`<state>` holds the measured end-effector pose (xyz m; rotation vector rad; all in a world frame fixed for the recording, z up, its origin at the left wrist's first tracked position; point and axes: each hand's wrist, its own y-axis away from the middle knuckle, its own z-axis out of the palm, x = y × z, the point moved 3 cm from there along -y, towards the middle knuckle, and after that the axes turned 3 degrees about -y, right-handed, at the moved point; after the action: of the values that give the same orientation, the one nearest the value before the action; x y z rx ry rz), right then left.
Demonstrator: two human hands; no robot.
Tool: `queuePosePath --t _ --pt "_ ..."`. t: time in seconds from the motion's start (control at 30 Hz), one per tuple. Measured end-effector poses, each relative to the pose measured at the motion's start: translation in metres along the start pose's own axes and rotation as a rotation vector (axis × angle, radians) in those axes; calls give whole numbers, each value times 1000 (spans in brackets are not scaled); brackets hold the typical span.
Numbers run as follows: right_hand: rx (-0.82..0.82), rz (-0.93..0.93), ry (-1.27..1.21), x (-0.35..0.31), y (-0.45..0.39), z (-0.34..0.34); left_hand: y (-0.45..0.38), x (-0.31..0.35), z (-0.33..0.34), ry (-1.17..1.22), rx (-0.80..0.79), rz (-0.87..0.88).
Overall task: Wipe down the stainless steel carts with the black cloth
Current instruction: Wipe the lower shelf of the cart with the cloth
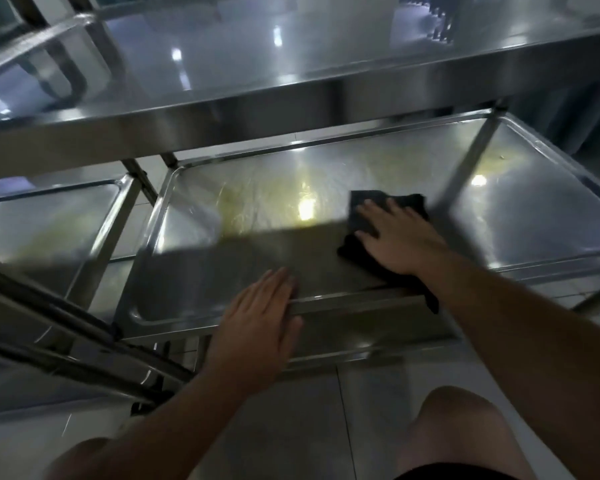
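Under the shiny top shelf (pixel 291 109), a steel lower tray (pixel 257 209) shows yellowish streaks and lamp glare above pale floor tiles (pixel 361 403). Two carts stand side by side; a second tray (pixel 49 216) lies left. One black cloth (pixel 361 216) sits under the flat, spread right hand (pixel 399 233). The left hand (pixel 260 317), fingers straight, rests on the near rim.

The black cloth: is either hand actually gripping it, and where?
No grip. The right hand presses flat on the black cloth's middle; the left hand rests on the shelf rim.

black cloth (pixel 388 209) partly hidden under hand, neighbouring cart (pixel 49 216) cut off
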<state>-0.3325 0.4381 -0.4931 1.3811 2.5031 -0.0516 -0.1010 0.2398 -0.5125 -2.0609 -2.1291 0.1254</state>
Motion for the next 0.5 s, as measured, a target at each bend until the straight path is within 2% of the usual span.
queuePosePath --t 0.1,0.17,0.27,0.33,0.5 --pt "137 285 -26 78 13 -20 31 -42 4 -99 -57 -97" --pt "107 466 -40 117 20 -27 42 -54 7 -121 -71 -118" --pt "72 597 -59 107 16 -22 41 -52 9 -116 -55 -125" --pt "101 537 -66 62 6 -14 41 -51 9 -113 -41 -119" --pt "55 106 -47 -102 -22 28 40 -51 7 -107 -40 -128"
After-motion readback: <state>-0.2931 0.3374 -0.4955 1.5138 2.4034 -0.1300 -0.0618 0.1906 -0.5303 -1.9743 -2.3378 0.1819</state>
